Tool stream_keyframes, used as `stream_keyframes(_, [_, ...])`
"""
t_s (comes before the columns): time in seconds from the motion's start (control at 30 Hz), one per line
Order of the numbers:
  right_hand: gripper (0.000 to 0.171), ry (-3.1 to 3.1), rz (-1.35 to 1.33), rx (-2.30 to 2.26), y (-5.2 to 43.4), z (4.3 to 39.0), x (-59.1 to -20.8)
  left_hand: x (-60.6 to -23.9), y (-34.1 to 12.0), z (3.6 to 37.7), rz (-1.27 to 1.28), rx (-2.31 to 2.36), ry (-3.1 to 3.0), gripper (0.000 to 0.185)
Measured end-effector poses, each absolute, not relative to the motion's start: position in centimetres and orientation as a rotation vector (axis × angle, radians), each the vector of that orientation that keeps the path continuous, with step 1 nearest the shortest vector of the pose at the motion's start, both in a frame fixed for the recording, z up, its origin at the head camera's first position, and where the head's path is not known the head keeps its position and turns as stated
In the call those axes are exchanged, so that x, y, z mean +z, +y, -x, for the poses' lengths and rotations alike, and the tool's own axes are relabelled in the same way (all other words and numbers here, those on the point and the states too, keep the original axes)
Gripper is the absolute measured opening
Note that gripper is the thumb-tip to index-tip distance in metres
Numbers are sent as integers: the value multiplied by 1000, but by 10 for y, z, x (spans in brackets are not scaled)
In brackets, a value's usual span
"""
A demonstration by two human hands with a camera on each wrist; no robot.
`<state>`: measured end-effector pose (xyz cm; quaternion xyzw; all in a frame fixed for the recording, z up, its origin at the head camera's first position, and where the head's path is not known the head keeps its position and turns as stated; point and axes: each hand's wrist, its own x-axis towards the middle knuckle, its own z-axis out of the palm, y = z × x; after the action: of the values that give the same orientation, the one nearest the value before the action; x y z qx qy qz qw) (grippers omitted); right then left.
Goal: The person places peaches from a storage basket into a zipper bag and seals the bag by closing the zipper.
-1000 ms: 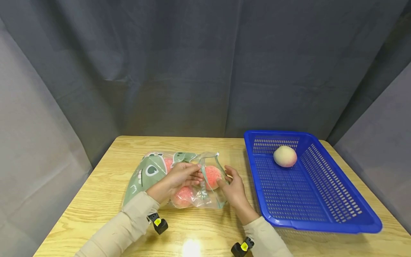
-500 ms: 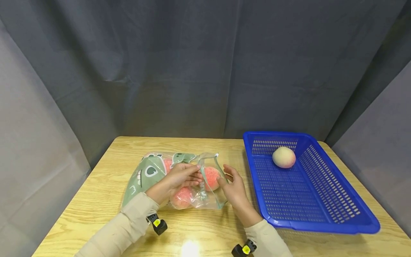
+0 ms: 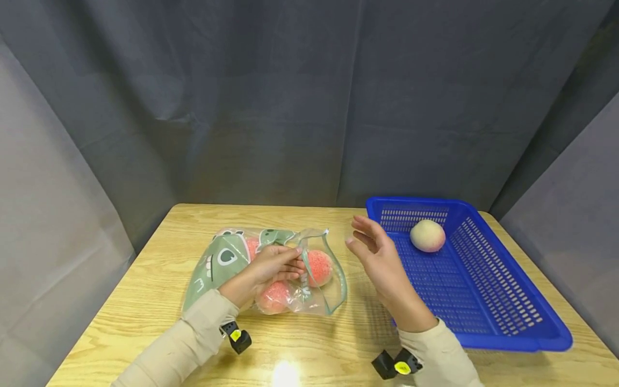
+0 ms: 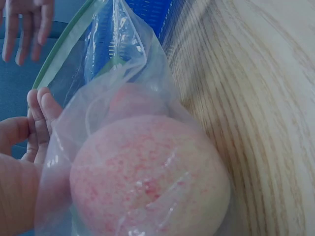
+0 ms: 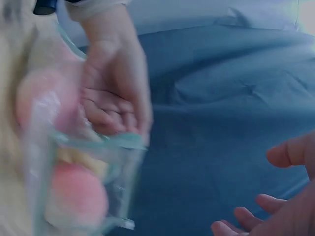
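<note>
A clear zip bag with a green cartoon print (image 3: 208, 274) lies on the table, its mouth spread toward the right. Inside it are pink-and-cream peaches; one peach (image 3: 320, 268) sits right at the opening and another (image 3: 273, 297) lies nearer the front. In the left wrist view a peach (image 4: 147, 177) shows large through the film. My left hand (image 3: 268, 269) pinches the bag's upper edge between thumb and fingers. Raised between bag and basket, my right hand (image 3: 384, 266) holds nothing, its fingers loosely bent and apart from the thumb, as the right wrist view also shows.
A blue plastic basket (image 3: 464, 341) stands at the table's right side with a single peach (image 3: 427, 236) in its far part. The wooden table (image 3: 145, 322) has a dark curtain (image 3: 271, 107) behind it and pale cloth walls at both sides.
My right hand has let go of the bag's rim and moved right and up toward the basket. The bag's mouth has rounded outward. My left hand keeps its hold.
</note>
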<state>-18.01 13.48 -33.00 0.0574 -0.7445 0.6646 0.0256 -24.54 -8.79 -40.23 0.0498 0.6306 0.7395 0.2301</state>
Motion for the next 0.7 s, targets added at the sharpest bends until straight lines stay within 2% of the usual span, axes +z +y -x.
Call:
stream_keyframes(0.33, [57,-2402,-275,1635,173,184,-288,-401,-87,244,-131,2033,1738,20])
stream_keyframes(0.7, [65,-2588,-248,915,221,210,-284,-400,-87,242,-121,2034,1735,18])
